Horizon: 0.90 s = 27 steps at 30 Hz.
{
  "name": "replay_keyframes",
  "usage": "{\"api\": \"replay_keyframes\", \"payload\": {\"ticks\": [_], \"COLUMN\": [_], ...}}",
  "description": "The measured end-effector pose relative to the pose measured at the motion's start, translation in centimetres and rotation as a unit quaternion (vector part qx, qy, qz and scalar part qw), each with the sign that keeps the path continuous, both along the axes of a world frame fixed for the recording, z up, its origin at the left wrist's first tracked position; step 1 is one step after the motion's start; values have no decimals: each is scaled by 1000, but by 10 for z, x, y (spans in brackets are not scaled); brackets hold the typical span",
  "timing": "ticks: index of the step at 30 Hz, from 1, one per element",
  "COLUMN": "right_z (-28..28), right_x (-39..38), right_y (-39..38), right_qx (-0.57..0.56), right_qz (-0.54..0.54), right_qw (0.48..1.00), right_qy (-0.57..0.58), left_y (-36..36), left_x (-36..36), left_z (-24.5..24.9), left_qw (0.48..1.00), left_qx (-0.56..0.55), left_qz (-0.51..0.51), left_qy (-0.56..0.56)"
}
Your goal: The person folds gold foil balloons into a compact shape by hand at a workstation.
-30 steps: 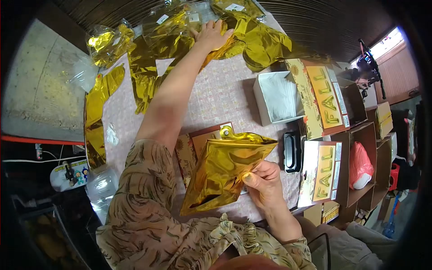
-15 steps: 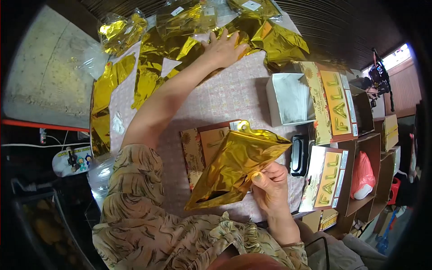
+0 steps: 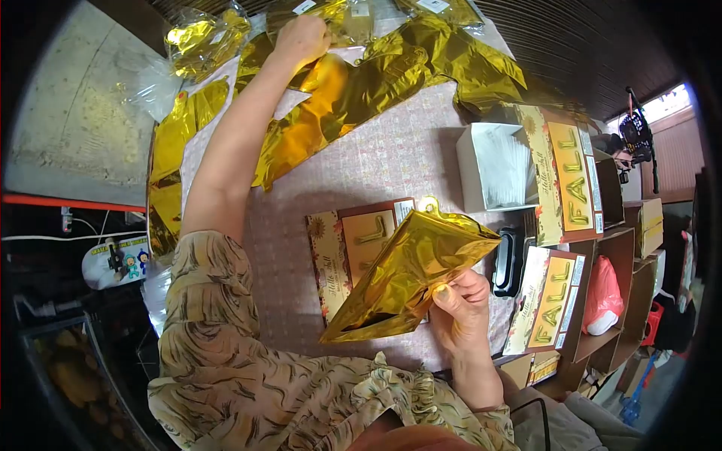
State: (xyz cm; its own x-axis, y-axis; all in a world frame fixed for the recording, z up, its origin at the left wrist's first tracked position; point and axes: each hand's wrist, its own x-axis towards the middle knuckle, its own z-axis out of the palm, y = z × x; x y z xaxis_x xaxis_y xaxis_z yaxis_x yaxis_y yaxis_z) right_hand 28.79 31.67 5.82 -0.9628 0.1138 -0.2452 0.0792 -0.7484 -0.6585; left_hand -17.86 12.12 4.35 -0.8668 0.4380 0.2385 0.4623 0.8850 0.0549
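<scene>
My right hand pinches a folded gold foil balloon by its edge, with a small tab at its top. Beneath the balloon, partly covered, lies a printed "Hello Fall" card on the patterned tablecloth. Far across the table, my left hand is closed, its fingertips at the gold foil there and partly hidden. Flat gold foil balloons spread out below and to the right of that hand, one part blurred orange.
Clear packets with gold foil lie along the far edge. At right stand a white box filled with thin sleeves, "FALL" cards, a black tray and a cardboard box holding a red plastic bag. A concrete wall borders the left.
My left hand has moved left and away from me, from spread flat on the foil to closed. The foil beneath has shifted right. My right hand still holds its balloon.
</scene>
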Motion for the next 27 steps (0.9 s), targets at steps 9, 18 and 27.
{"api": "replay_keyframes", "payload": {"ticks": [9,18,27], "right_z": [-1,4,6], "right_x": [-2,-2,0], "right_y": [-3,0,6], "right_qx": [22,8,-9], "right_qz": [-10,6,-22], "right_qw": [1000,1000,1000], "right_qy": [-6,23,19], "left_y": [-5,33,120], "left_x": [-77,-30,3], "left_z": [-28,-46,8], "left_qw": [950,977,987], "left_qx": [234,105,51], "left_qz": [137,31,-65], "left_qy": [155,185,138]}}
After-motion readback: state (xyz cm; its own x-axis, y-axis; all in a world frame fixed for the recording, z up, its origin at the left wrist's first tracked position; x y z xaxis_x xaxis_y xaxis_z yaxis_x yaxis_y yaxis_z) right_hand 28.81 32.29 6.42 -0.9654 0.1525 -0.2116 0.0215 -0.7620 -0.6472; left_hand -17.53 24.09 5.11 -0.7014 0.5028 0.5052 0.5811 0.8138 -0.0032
